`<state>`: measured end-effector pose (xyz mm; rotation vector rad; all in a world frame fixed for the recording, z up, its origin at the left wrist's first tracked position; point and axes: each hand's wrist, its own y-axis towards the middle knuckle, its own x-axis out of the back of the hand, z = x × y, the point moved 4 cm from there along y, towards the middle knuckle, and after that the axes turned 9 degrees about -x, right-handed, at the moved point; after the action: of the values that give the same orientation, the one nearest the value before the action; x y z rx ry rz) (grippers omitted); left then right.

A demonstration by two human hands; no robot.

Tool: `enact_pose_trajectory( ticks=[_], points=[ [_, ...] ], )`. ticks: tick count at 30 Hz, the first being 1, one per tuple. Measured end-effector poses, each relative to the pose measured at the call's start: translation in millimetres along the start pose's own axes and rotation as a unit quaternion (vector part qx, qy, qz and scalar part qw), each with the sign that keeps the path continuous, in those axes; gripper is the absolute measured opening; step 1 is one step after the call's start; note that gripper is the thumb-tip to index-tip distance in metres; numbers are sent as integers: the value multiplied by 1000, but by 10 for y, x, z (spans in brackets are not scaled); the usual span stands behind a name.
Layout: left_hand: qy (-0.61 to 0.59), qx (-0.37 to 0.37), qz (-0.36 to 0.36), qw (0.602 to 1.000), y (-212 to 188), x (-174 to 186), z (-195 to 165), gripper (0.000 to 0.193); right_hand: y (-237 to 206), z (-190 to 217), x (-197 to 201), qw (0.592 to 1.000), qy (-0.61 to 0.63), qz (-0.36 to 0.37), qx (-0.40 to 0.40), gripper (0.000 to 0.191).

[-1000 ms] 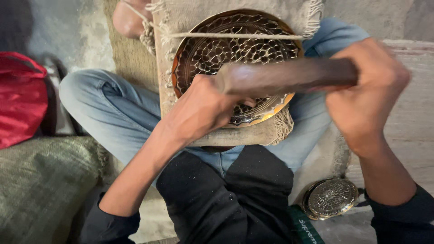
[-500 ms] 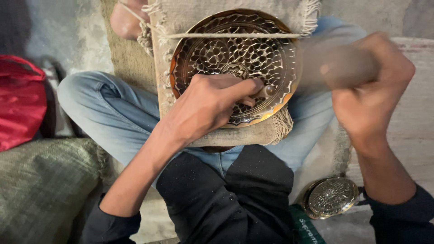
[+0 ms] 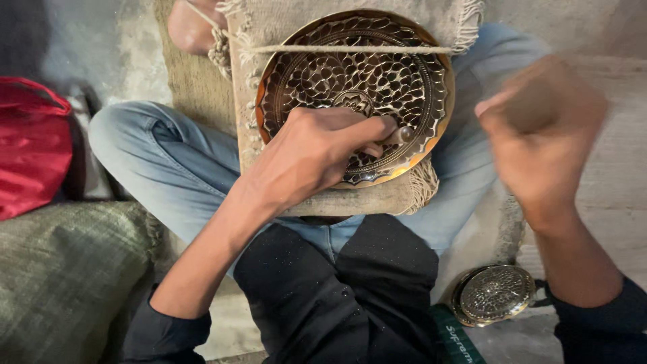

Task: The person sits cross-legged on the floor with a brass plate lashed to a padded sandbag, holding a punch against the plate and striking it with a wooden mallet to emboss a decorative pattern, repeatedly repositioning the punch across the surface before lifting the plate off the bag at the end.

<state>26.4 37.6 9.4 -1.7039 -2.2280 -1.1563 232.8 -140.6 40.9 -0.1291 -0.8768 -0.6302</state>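
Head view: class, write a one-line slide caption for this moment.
Left hand presses a small tool onto an engraved brass plate resting on the lap, while the blurred right hand is raised beside it.

The left hand sits near the centre of view, its forearm running in from seven o'clock, sleeve dark at the elbow. The wrist is bent and the fingers curl in a closed pinch, knuckles up, tips aimed toward three o'clock. The right hand is raised at three o'clock, blurred, fingers folded into a loose fist; what it grips cannot be told. Its forearm rises from five o'clock, cuffed in a dark sleeve. The hands are well apart.
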Motion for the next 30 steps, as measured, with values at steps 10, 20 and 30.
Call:
enact_pose_trajectory(
  ticks=[10, 20, 30],
  points=[
    [0, 28, 43, 999, -27, -25, 43, 47, 2, 182, -53, 999, -33, -36, -1, 16],
    [-44, 24, 15, 999, -17, 27, 5, 51, -48, 137, -88, 998, -60, -4, 30, 17],
    [-130, 16, -64, 989, 101, 140, -111, 40, -2, 177, -46, 1000, -26, -3, -16, 29]
  ],
)
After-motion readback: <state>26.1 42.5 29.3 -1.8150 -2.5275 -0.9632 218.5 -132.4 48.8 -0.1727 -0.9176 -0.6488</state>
